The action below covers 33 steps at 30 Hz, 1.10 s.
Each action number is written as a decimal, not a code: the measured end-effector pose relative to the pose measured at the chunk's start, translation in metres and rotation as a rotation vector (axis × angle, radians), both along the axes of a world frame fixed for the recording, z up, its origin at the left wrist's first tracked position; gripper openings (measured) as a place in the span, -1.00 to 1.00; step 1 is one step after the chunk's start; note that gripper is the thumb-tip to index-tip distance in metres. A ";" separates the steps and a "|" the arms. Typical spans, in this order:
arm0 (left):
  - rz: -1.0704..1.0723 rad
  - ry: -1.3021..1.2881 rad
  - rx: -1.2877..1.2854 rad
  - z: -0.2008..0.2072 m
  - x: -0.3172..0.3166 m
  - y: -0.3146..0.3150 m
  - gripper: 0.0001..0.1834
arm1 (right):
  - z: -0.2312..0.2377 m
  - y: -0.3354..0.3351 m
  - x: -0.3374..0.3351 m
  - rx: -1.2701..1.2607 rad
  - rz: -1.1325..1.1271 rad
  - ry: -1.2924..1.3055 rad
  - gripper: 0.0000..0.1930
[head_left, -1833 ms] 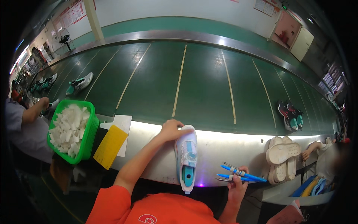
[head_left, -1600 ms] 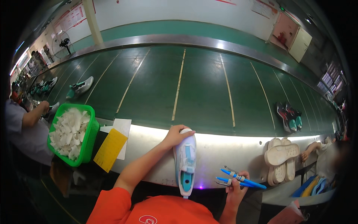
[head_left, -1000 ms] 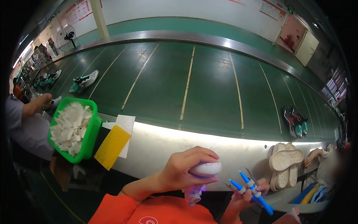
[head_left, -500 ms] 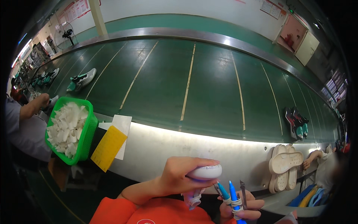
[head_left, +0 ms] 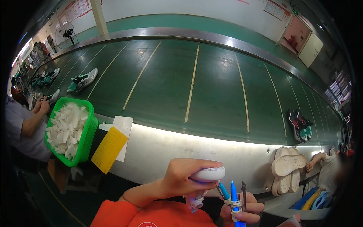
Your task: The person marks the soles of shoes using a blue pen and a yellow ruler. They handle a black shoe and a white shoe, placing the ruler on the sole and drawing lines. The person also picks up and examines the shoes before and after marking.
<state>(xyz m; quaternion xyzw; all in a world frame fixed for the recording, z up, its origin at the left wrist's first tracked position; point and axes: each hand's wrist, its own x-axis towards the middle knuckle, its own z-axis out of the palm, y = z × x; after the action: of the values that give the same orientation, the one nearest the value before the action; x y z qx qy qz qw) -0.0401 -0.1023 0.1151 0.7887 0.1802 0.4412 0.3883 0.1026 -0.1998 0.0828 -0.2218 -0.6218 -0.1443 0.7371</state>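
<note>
Fingers of my left hand point(head_left: 177, 173) are wrapped round a white, rounded device point(head_left: 208, 174), thumb over its top. A translucent whitish piece point(head_left: 196, 202) shows below that hand; how it is attached cannot be made out. Just to the right, my right hand point(head_left: 252, 209) is closed on several slim tools bound with pale rubber bands. Among them are a teal pen point(head_left: 224, 190), a bright blue pen point(head_left: 234, 193) and a thin dark tool point(head_left: 244, 193), tips upward. The pen tips stand close beneath the white device; whether they touch it cannot be told.
A green conveyor belt point(head_left: 166, 90) with pale cross lines runs beyond a metal ledge point(head_left: 162, 151). At left stand a green basket point(head_left: 89, 132) of white scraps, a yellow card point(head_left: 109, 150) and a co-worker point(head_left: 26, 128). Shoes point(head_left: 298, 125) and cream soles point(head_left: 289, 165) are at right.
My right hand has shifted slightly left with the bundled pens. At left, the co-worker's hands have moved up and now hold a shoe by the belt. My left hand looks unchanged.
</note>
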 end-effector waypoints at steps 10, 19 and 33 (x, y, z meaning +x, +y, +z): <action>-0.020 0.001 -0.016 0.002 0.002 -0.001 -0.52 | 0.011 -0.006 0.007 -0.054 -0.052 -0.088 -0.58; -0.025 0.020 -0.026 0.002 0.002 -0.003 -0.52 | 0.026 -0.009 0.012 -0.182 0.097 -0.118 -0.65; -0.036 -0.028 0.017 -0.002 0.005 -0.005 -0.55 | 0.056 -0.025 0.011 -0.473 0.167 -0.056 -0.71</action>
<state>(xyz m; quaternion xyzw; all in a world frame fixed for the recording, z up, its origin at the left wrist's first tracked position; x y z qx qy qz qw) -0.0355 -0.1068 0.1132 0.7888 0.1566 0.4467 0.3921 0.1133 -0.2251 0.1385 -0.3321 -0.6746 0.0604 0.6565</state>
